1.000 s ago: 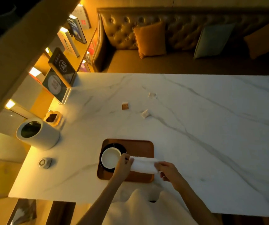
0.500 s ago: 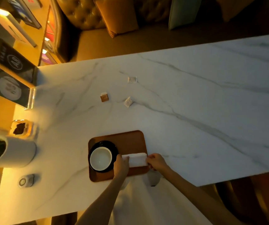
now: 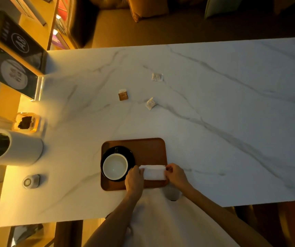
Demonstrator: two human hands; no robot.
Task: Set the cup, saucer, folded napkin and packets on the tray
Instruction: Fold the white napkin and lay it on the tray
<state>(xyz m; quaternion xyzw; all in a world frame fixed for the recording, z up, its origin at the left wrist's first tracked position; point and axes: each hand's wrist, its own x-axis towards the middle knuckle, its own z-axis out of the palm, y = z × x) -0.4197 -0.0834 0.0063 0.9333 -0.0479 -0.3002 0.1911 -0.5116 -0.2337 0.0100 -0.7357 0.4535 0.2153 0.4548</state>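
A brown wooden tray (image 3: 148,148) lies on the marble table near its front edge. On the tray's left half a white cup (image 3: 115,166) stands on a black saucer (image 3: 123,151). A white folded napkin (image 3: 154,172) lies across the tray's front right part. My left hand (image 3: 134,180) pinches its left end and my right hand (image 3: 176,175) pinches its right end. Three packets lie on the table beyond the tray: a brown one (image 3: 123,95), a white one (image 3: 151,103) and another white one (image 3: 157,77) farther back.
At the table's left stand a white cylindrical container (image 3: 13,147), a small amber glass holder (image 3: 26,122), a round grey puck (image 3: 30,181) and two dark sign cards (image 3: 16,73). A cushioned sofa (image 3: 143,20) runs behind the table. Bare marble (image 3: 232,122) stretches to the right.
The napkin has come down onto the tray between my hands, and both hands moved closer together. The camera tilted downward and shifted.
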